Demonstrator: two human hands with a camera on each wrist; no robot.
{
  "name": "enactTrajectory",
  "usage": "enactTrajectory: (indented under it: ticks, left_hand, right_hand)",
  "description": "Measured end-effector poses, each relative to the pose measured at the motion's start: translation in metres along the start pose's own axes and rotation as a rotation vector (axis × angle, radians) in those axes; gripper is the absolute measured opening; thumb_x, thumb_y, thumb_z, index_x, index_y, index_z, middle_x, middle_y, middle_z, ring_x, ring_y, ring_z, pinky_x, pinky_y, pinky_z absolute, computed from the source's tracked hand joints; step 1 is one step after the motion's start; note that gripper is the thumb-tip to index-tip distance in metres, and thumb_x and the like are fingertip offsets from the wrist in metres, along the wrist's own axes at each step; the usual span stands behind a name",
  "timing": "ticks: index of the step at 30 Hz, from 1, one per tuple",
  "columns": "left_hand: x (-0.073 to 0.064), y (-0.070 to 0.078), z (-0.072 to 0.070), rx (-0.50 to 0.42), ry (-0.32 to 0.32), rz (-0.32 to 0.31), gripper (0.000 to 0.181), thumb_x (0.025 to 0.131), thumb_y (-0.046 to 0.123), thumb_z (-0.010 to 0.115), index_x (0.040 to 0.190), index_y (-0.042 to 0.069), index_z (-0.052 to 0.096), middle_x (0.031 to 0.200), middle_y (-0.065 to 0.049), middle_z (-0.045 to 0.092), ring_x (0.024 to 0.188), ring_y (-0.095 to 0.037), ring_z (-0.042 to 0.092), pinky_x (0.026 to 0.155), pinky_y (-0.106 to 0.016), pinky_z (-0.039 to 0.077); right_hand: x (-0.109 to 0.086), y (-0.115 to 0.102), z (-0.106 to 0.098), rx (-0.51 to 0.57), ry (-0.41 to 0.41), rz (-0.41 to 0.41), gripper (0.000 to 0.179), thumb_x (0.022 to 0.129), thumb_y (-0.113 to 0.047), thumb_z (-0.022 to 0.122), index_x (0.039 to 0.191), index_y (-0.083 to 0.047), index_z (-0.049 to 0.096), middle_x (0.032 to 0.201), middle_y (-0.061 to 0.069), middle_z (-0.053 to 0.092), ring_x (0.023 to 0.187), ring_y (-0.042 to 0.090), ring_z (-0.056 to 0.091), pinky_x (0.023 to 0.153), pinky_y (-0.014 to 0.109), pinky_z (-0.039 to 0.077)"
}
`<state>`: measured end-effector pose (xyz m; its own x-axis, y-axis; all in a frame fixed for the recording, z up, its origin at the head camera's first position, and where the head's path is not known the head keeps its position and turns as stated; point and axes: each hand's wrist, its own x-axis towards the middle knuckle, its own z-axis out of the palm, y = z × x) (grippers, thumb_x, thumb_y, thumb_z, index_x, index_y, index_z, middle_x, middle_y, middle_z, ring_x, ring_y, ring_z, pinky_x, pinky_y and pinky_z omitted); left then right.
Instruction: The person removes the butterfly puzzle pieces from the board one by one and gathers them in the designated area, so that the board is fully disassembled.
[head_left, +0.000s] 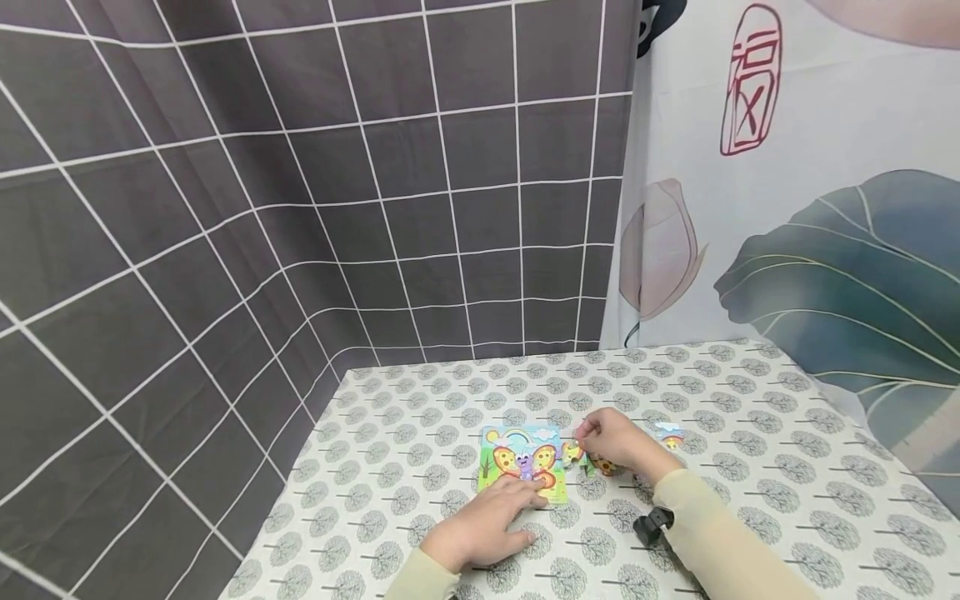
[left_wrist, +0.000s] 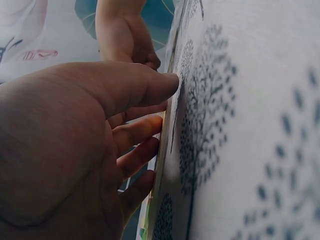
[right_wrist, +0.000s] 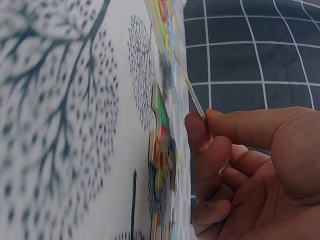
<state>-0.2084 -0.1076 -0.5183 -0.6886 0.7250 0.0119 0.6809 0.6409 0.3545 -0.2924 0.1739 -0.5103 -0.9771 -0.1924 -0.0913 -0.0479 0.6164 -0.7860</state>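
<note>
A square butterfly jigsaw puzzle (head_left: 536,435) lies on the table. My left hand (head_left: 495,518) rests its outstretched fingers on the lower part of it, hiding some of the picture. Seen from the left wrist, the fingertips (left_wrist: 150,145) meet the board's edge, with the thumb apart from them. Just right of the board, my right hand (head_left: 622,442) pinches a thin puzzle piece (right_wrist: 192,95) between thumb and forefinger. That piece is edge-on in the right wrist view, raised above the cloth. Loose puzzle pieces (right_wrist: 161,155) lie below this hand.
Another loose piece with a cloud and rainbow (head_left: 669,433) lies beyond the right wrist. A tree-patterned cloth (head_left: 420,408) covers the table. A dark gridded curtain (head_left: 405,208) hangs behind and to the left, a white floral curtain (head_left: 690,275) to the right.
</note>
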Motion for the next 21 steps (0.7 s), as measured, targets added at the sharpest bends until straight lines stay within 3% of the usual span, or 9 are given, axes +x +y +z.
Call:
enactTrajectory:
  ticks: [7, 17, 21]
  left_hand:
    - [0.000, -0.002, 0.002, -0.011, 0.008, -0.009, 0.046, 0.098, 0.032, 0.071, 0.142, 0.026, 0.062, 0.164, 0.011, 0.041, 0.148, -0.015, 0.039, 0.123, -0.042, 0.035]
    - [-0.001, -0.002, 0.003, -0.004, 0.019, 0.005, 0.045, 0.099, 0.033, 0.069, 0.143, 0.026, 0.061, 0.164, 0.012, 0.040, 0.149, -0.018, 0.039, 0.122, -0.046, 0.035]
    - [-0.001, -0.004, 0.005, -0.018, 0.022, 0.002, 0.045, 0.099, 0.033, 0.069, 0.143, 0.028, 0.061, 0.164, 0.012, 0.039, 0.148, -0.017, 0.039, 0.122, -0.047, 0.036]
  right_hand:
    - [-0.007, 0.012, -0.014, 0.024, 0.020, -0.012, 0.004, 0.090, -0.007, 0.076, 0.091, -0.007, 0.072, 0.080, 0.003, 0.070, 0.071, 0.021, 0.062, 0.064, 0.034, 0.053]
    - [-0.027, 0.032, -0.037, 0.025, 0.054, -0.044, 0.006, 0.091, -0.008, 0.075, 0.096, -0.005, 0.072, 0.085, 0.004, 0.068, 0.079, 0.023, 0.064, 0.071, 0.035, 0.056]
    - [-0.035, 0.039, -0.046, 0.022, 0.063, -0.040, 0.008, 0.092, -0.010, 0.075, 0.097, -0.005, 0.072, 0.084, 0.004, 0.068, 0.078, 0.023, 0.063, 0.066, 0.034, 0.056]
